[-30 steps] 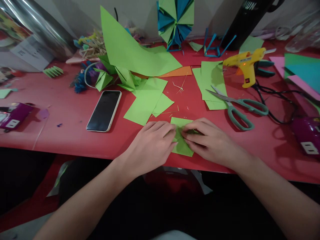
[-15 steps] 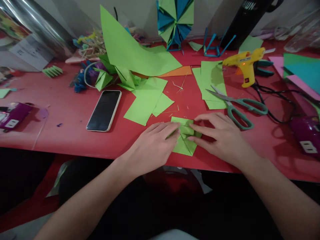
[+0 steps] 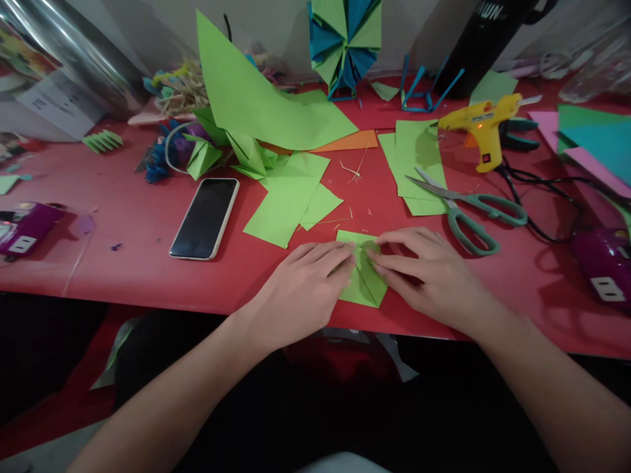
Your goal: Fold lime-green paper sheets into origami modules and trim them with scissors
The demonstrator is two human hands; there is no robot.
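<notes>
A small folded piece of green paper [image 3: 365, 289] lies near the front edge of the red table [image 3: 236, 282], creased toward its middle. On its left side rests my left hand [image 3: 313, 279], fingers pressed together on the paper and their tips bent over the fold. My right hand [image 3: 426, 269] pinches a flap at the paper's right side with thumb and fingers, close to the left fingertips. Both hands cover parts of the paper's upper half. Scissors [image 3: 463, 197] with grey-green handles lie partly opened just beyond my right hand.
A phone [image 3: 204, 220] lies left of my hands. Green paper sheets [image 3: 290, 194] sit ahead, with more cut green sheets [image 3: 419, 164] to the right. Behind the scissors stands a yellow glue gun [image 3: 486, 128] with its cord. A blue and green folded wheel [image 3: 348, 43] stands at the back.
The right fingers have moved slightly left and inward, pressing the right flap toward the middle of the paper. The left hand stays nearly still.
</notes>
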